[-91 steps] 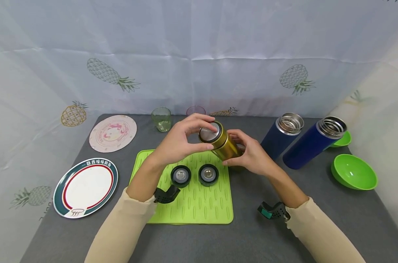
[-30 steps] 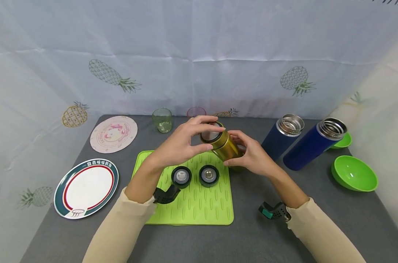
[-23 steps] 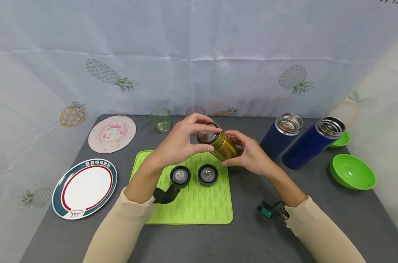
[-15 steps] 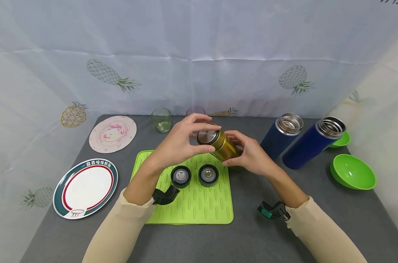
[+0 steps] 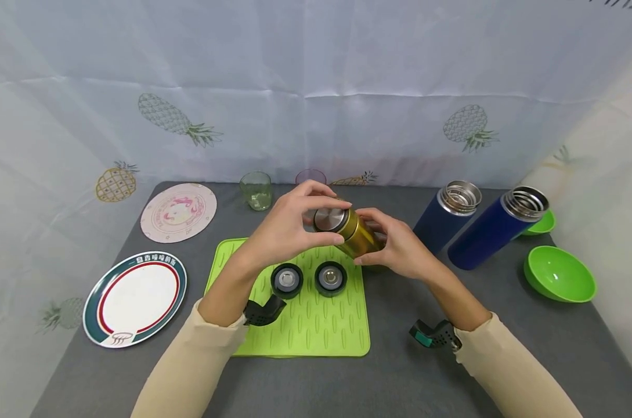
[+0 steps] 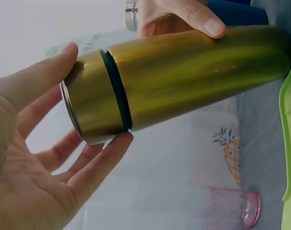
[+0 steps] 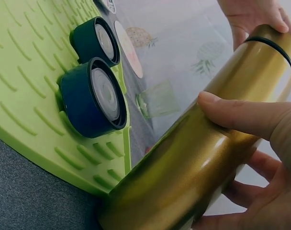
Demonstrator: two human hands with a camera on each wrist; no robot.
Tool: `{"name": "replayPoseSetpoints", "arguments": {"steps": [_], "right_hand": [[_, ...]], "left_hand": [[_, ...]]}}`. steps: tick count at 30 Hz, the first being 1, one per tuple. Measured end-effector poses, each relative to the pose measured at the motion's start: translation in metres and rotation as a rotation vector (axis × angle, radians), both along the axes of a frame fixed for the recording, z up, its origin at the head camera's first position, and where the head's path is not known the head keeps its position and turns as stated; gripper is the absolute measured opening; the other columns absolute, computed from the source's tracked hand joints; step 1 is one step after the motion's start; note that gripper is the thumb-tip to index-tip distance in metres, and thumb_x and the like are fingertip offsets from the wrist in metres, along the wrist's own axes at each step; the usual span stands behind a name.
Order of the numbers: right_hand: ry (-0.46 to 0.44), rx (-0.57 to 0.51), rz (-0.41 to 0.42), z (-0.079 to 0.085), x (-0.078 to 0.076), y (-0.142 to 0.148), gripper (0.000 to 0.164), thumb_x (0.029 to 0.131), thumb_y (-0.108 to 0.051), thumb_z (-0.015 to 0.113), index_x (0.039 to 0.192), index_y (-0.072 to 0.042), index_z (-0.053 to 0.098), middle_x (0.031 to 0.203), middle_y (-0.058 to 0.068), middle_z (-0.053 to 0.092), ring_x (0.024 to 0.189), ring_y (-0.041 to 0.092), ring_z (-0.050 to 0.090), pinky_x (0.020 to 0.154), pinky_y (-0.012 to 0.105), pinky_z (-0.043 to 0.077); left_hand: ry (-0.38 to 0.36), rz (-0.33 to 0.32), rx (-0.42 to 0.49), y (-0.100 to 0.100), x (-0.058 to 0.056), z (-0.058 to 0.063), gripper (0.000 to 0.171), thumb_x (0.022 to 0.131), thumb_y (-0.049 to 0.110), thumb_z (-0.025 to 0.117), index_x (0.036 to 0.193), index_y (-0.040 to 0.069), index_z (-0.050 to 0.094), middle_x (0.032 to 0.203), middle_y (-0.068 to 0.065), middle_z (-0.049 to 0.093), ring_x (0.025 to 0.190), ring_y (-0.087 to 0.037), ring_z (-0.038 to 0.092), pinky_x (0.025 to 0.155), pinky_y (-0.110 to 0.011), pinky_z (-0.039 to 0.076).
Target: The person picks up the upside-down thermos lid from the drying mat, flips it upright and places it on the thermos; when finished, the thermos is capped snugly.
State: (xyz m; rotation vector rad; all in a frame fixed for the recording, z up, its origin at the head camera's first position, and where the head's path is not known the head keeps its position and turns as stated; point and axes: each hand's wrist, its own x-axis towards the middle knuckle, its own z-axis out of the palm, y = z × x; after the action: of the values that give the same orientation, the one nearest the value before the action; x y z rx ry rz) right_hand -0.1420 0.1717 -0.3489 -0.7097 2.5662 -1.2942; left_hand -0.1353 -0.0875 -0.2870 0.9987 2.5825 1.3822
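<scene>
A gold thermos [image 5: 358,237] stands on the table at the right edge of the green mat, seen upright in the wrist views. My right hand [image 5: 401,244] grips its body, thumb on the near side and fingers around the far side. My left hand [image 5: 289,223] holds the gold lid [image 6: 95,98] at the top, thumb and fingers on opposite sides. Between lid and body runs a dark ring [image 6: 117,91]. Two dark bottle lids [image 5: 286,280] lie upside down on the light green mat [image 5: 316,331], below my hands.
Two lidless blue thermoses [image 5: 443,217] stand right of my right hand, beside a green bowl [image 5: 560,274] and another green piece behind. At left lie a white plate [image 5: 140,299] and a pink round mat [image 5: 179,213]. A green glass [image 5: 256,191] and a pink glass [image 5: 310,176] stand at the back.
My left fingers have shifted around the gold lid, the index finger now reaching farther along its far edge. The right hand keeps its grip on the body. Other objects stay put.
</scene>
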Motion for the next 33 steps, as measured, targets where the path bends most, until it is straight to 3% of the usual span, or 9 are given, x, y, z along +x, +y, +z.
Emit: {"name": "replayPoseSetpoints", "arguments": {"steps": [7, 14, 21, 28, 33], "right_hand": [[-0.001, -0.008, 0.007, 0.001, -0.001, 0.002, 0.084, 0.078, -0.013, 0.089, 0.149, -0.018, 0.044, 0.147, 0.011, 0.054, 0.136, 0.038, 0.057, 0.107, 0.058, 0.051], [-0.009, -0.029, 0.005, -0.001, -0.003, 0.004, 0.084, 0.077, -0.013, 0.090, 0.149, -0.019, 0.045, 0.145, 0.013, 0.056, 0.134, 0.040, 0.058, 0.108, 0.060, 0.050], [-0.015, -0.026, 0.002, -0.001, -0.003, 0.004, 0.084, 0.077, -0.013, 0.090, 0.148, -0.019, 0.045, 0.145, 0.012, 0.055, 0.133, 0.037, 0.059, 0.108, 0.059, 0.050], [-0.011, -0.023, 0.012, -0.001, -0.003, 0.003, 0.084, 0.077, -0.013, 0.090, 0.149, -0.020, 0.046, 0.145, 0.010, 0.055, 0.133, 0.038, 0.059, 0.107, 0.059, 0.050], [0.002, -0.004, 0.006, -0.001, -0.001, 0.003, 0.084, 0.077, -0.013, 0.090, 0.149, -0.019, 0.045, 0.144, 0.012, 0.056, 0.132, 0.039, 0.059, 0.106, 0.061, 0.051]], "left_hand": [[0.015, -0.085, 0.023, -0.001, -0.001, 0.000, 0.042, 0.088, 0.008, 0.079, 0.129, 0.015, 0.072, 0.149, -0.007, 0.052, 0.129, -0.022, 0.056, 0.098, -0.043, 0.058], [-0.023, 0.028, 0.030, 0.004, -0.001, -0.001, 0.048, 0.085, 0.020, 0.084, 0.131, 0.016, 0.071, 0.141, -0.004, 0.054, 0.127, -0.021, 0.056, 0.097, -0.039, 0.060], [0.009, -0.074, 0.011, 0.000, -0.003, -0.002, 0.043, 0.090, 0.012, 0.078, 0.132, 0.016, 0.070, 0.151, -0.004, 0.051, 0.132, -0.021, 0.054, 0.100, -0.043, 0.055], [0.061, 0.066, -0.027, 0.010, 0.002, 0.000, 0.048, 0.083, 0.023, 0.086, 0.129, 0.019, 0.072, 0.133, -0.005, 0.057, 0.108, -0.019, 0.059, 0.086, -0.038, 0.058], [0.099, -0.036, -0.028, 0.005, 0.000, -0.001, 0.041, 0.084, 0.012, 0.084, 0.124, 0.017, 0.075, 0.140, -0.006, 0.056, 0.119, -0.020, 0.058, 0.093, -0.038, 0.052]]}}
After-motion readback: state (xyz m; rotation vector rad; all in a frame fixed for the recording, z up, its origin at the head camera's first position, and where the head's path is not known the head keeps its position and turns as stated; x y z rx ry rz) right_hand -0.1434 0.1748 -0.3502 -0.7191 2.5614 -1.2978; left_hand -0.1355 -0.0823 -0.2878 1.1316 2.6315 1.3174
